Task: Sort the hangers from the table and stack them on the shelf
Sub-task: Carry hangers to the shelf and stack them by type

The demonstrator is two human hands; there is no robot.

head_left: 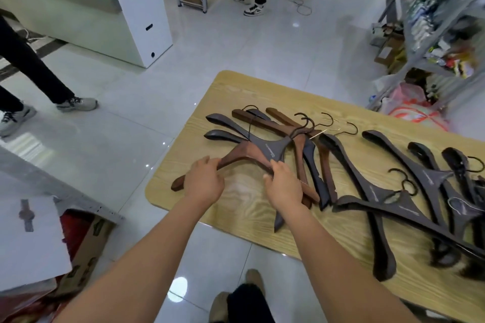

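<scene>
- The left hand (203, 182) curls round one arm of the brown hanger (244, 152), by the table's (236, 97) left edge.
- The right hand (283, 187) grips its other arm; the hanger's middle lies between both hands.

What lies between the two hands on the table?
In the head view, the reddish-brown hanger that the left hand and right hand both grip, above bare table.
</scene>
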